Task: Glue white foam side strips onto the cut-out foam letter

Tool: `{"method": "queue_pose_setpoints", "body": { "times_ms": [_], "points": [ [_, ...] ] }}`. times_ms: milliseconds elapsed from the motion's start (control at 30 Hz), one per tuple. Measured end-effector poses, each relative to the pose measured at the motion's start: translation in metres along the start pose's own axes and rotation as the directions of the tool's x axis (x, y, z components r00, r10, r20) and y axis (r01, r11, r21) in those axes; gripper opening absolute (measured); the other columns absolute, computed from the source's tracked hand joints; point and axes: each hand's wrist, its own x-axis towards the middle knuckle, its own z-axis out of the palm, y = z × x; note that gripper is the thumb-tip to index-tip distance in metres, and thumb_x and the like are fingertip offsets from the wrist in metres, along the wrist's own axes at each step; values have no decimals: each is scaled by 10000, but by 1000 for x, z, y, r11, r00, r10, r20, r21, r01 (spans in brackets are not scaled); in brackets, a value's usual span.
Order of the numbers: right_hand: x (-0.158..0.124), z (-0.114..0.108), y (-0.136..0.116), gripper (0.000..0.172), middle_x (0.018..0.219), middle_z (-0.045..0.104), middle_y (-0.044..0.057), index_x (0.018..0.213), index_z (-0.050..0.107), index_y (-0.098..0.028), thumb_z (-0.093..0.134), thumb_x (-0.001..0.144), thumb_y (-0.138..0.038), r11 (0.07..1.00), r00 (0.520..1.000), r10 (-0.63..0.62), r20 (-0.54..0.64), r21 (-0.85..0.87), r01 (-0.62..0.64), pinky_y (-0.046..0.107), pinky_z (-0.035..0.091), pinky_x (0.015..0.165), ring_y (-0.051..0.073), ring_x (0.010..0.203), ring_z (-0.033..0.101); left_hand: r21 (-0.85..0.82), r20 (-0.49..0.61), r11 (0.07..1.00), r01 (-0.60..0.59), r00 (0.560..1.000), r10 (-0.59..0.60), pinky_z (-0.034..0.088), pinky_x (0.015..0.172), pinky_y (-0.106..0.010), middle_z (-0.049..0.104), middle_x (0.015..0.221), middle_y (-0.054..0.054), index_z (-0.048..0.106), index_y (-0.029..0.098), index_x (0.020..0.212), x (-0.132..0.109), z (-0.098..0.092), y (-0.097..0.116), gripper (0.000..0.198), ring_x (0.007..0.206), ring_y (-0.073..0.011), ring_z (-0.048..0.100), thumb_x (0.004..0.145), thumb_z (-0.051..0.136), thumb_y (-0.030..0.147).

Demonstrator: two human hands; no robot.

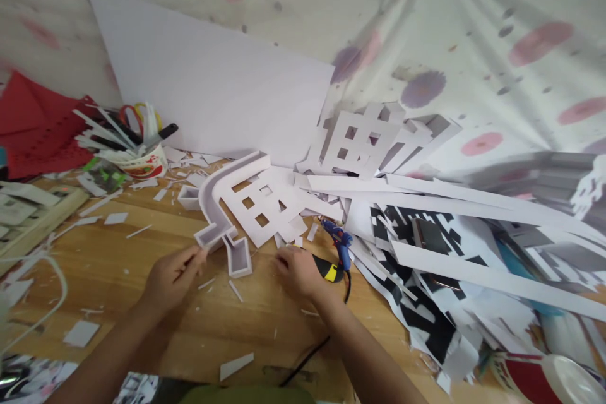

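Observation:
My left hand (171,276) is closed, its thumb and fingers pinching the lower left end of a white hollow letter-like piece (208,192). That piece has raised walls and a long curved arm reaching back to the right. A small white open box shape (239,257) sits beside its lower end. My right hand (297,270) is curled shut just right of that box, and whatever its fingers hold is hidden. Against this hand lies a black and yellow tool (331,271), partly covered. A blue glue gun (338,240) rests just behind the tool, its black cord running toward me.
White cut-out sheets (265,202) lie behind my hands. A paper tub (146,161) of scissors and strips stands back left. Long white strips (473,265) and black-and-white paper cover the right side. A large white board (213,76) leans at the back. Scraps litter the wooden table (156,233).

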Motion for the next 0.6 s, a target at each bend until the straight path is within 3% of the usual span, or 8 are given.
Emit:
{"method": "queue_pose_setpoints", "body": {
  "times_ms": [167, 300, 433, 600],
  "points": [
    [-13, -1, 18, 111, 915, 612, 64, 890, 613, -175, 548, 803, -195, 995, 969, 102, -224, 29, -97, 277, 387, 785, 191, 888, 515, -1, -86, 985, 174, 981, -173, 370, 529, -227, 466, 462, 36, 427, 206, 537, 25, -9, 7, 412, 471, -110, 467, 863, 322, 436],
    [-20, 3, 26, 325, 1053, 563, 95, 1058, 570, -175, 623, 741, -221, 993, 960, 120, -254, 12, -121, 343, 386, 886, 233, 994, 482, 103, -116, 975, 196, 976, -184, 369, 546, -250, 511, 533, 27, 435, 218, 603, 53, -7, 10, 347, 533, -135, 495, 849, 302, 424],
    [-21, 6, 30, 380, 1069, 552, 106, 1104, 532, -165, 602, 731, -177, 980, 956, 193, -219, -10, -200, 368, 393, 892, 241, 1001, 491, 128, -152, 985, 117, 984, -97, 432, 646, -277, 594, 770, -11, 465, 217, 792, 77, 2, 3, 204, 720, -174, 569, 775, 438, 419],
    [-22, 4, 29, 391, 1081, 558, 100, 1113, 520, -173, 563, 727, -136, 974, 962, 225, -155, 4, -227, 350, 384, 905, 238, 1027, 495, 438, -217, 899, -10, 969, 116, 351, 946, -399, 539, 1120, -162, 450, 102, 1123, 103, 10, 1, 537, 1087, -299, 467, 703, 588, 407]
  ]
}}
